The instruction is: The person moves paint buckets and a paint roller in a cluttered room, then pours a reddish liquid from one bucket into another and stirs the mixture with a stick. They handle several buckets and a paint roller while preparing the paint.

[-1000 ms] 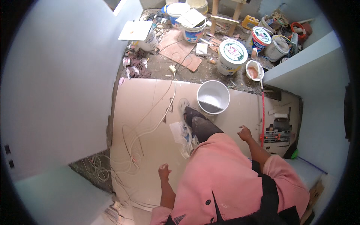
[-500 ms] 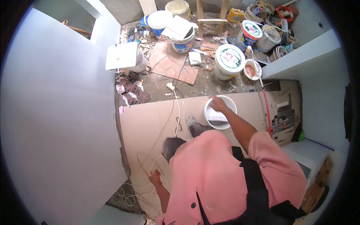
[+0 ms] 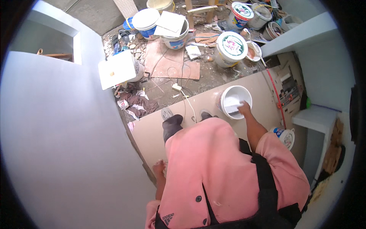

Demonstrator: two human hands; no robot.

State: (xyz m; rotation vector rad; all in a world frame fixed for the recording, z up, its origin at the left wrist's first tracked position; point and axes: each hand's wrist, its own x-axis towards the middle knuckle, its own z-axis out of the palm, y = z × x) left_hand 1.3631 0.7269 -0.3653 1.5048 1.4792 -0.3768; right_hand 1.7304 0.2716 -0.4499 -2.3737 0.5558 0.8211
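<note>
White inside and out as far as it shows, the round bucket [image 3: 235, 91] stands on the beige tiled floor [image 3: 262, 91], a little ahead and to the right of the person's feet. Its mouth faces up toward the view, with pale walls and a light band above a greyer patch low inside; what makes up that patch is too small to tell. The right arm reaches forward from a pink sleeve [image 3: 280, 162], elbow slightly bent, and brings the right hand [image 3: 244, 108] over the near right part of the rim. Its fingers point in across the opening, but whether they grip the rim or only hover in front of it, I cannot tell. Well apart, the left arm hangs low beside the body, the left hand [image 3: 159, 166] above the floor near the grey-blue wall [image 3: 76, 145], fingers loosely bent and part-spread, with nothing seen between them.
</note>
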